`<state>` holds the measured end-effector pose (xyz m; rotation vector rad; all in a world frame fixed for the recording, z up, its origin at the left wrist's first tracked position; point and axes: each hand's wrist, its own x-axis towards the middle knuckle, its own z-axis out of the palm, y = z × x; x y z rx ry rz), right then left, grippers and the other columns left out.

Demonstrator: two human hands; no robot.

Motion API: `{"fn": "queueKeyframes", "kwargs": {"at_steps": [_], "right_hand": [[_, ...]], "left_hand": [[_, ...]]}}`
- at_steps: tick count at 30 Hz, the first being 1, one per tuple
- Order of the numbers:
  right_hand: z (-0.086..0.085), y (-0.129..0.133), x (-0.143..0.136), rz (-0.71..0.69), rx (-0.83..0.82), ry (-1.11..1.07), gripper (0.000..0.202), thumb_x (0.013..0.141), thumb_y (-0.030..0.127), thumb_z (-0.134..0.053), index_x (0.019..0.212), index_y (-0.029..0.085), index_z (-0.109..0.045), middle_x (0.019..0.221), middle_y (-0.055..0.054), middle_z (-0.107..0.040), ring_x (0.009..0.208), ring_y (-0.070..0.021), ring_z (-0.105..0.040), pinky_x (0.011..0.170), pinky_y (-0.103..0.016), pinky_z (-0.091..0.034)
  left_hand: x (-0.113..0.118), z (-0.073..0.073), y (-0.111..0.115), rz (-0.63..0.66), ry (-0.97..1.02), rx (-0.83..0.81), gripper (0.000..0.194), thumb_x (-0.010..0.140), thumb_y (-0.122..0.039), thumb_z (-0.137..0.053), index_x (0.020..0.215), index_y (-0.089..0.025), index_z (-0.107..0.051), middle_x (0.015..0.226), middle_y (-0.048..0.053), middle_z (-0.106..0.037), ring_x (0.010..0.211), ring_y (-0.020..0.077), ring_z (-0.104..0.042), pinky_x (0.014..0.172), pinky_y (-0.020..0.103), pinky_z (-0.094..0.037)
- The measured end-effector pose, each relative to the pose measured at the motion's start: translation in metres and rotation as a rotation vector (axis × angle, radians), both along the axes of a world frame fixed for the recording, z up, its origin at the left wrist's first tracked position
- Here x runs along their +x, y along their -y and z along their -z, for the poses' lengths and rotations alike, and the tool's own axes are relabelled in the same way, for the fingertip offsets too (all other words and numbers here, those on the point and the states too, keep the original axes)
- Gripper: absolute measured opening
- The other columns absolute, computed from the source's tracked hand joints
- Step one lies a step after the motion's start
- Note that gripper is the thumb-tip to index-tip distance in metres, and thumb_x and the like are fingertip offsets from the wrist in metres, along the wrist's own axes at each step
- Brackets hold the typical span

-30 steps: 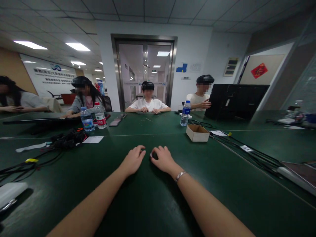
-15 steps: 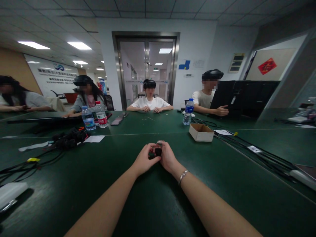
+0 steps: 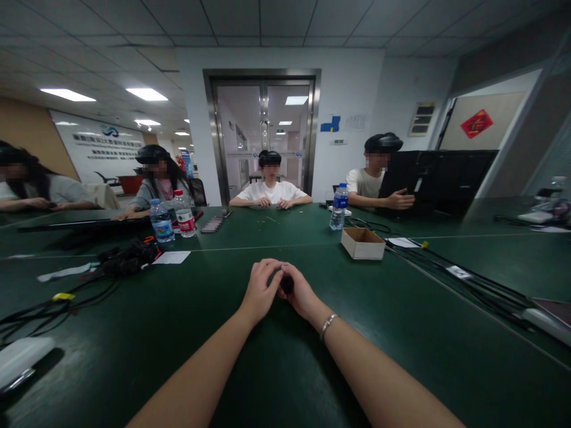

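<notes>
A small dark, roundish object (image 3: 286, 284) sits in the curled fingers of my right hand (image 3: 303, 295), just above the green table (image 3: 285, 368). Its kind is too small and shaded to make out. My left hand (image 3: 260, 291) meets it from the left, with thumb and fingers bent together near the right thumb's tip. Whatever the left fingertips pinch is hidden. A silver bracelet (image 3: 329, 326) circles my right wrist.
An open cardboard box (image 3: 363, 245) stands right of my hands, beside a water bottle (image 3: 339, 208). Black cables (image 3: 482, 288) run along the right side. At left lie tangled black gear (image 3: 127, 257), white paper (image 3: 172, 257) and a white device (image 3: 24, 359). Several people sit around the table.
The left fingers have closed in over the top of the dark object. A silvery bit seen at the right fingertips no longer shows. The view has tilted slightly up.
</notes>
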<state>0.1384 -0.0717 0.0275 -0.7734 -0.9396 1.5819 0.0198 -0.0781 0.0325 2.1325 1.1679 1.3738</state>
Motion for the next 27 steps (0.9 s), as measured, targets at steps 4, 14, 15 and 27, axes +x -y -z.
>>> {"fn": "queueKeyframes", "kwargs": {"at_steps": [4,14,15,27], "right_hand": [[-0.001,0.000,0.003,-0.034,0.006,-0.010,0.024,0.072,0.042,-0.056,0.070,0.018,-0.051,0.054,0.004,-0.047,0.044,-0.0079,-0.041,0.042,-0.020,-0.028],[0.005,-0.011,0.011,-0.059,-0.133,-0.070,0.023,0.075,0.017,-0.055,0.097,0.020,-0.053,0.068,0.001,-0.054,0.057,-0.0123,-0.056,0.060,-0.029,-0.049],[0.005,-0.012,0.012,-0.066,-0.114,-0.050,0.021,0.077,0.021,-0.056,0.097,0.019,-0.055,0.069,0.000,-0.055,0.058,-0.0123,-0.056,0.061,-0.030,-0.050],[0.013,-0.022,0.027,0.137,0.069,0.111,0.029,0.064,0.024,-0.072,0.091,0.015,-0.068,0.076,-0.003,-0.065,0.059,-0.0086,-0.055,0.058,-0.023,-0.045]], "left_hand": [[-0.001,0.009,-0.008,-0.054,0.167,-0.056,0.021,0.088,-0.034,-0.046,0.097,-0.022,-0.060,0.101,0.006,-0.060,0.099,0.0206,-0.054,0.088,0.035,-0.044],[-0.010,0.024,-0.025,-0.033,0.349,-0.277,0.027,0.078,-0.039,-0.058,0.094,-0.017,-0.059,0.091,0.005,-0.065,0.087,0.0186,-0.061,0.082,0.032,-0.047],[-0.009,0.024,-0.024,-0.024,0.338,-0.283,0.027,0.078,-0.039,-0.058,0.093,-0.017,-0.060,0.091,0.005,-0.065,0.086,0.0184,-0.061,0.081,0.032,-0.047],[-0.008,0.017,-0.020,0.028,0.324,-0.332,0.025,0.075,-0.034,-0.062,0.093,-0.017,-0.064,0.091,0.005,-0.067,0.081,0.0175,-0.062,0.077,0.030,-0.048]]}}
